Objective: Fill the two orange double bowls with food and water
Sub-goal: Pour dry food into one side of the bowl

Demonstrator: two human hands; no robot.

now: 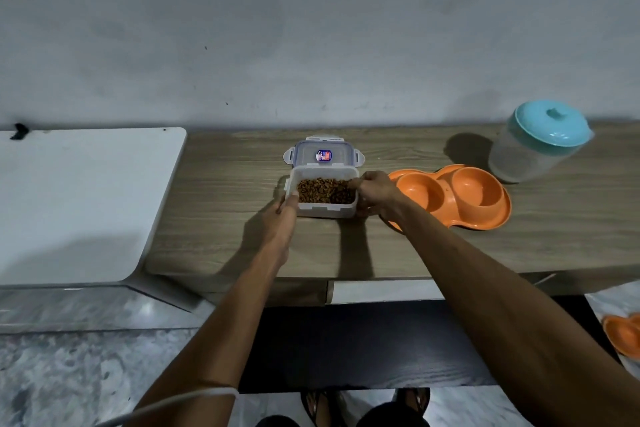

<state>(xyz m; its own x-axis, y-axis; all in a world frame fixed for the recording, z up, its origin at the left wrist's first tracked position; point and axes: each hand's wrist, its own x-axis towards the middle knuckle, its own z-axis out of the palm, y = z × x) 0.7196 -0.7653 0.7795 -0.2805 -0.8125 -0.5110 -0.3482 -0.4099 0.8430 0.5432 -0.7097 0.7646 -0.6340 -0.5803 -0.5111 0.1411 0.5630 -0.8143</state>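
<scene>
With left hand (284,215) and right hand (377,194) each in a pinching grip on the kibble box (327,210), the orange double bowl (478,192) lies just right of it.

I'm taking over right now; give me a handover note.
The left hand and right hand each grip a side of the open food container, on the table. Its lid lies behind it. One orange double bowl sits to its right, both wells empty; the second bowl shows at the lower right edge. Lidded jug stands far right.
Done: container opened.
Left: all food and water.
</scene>
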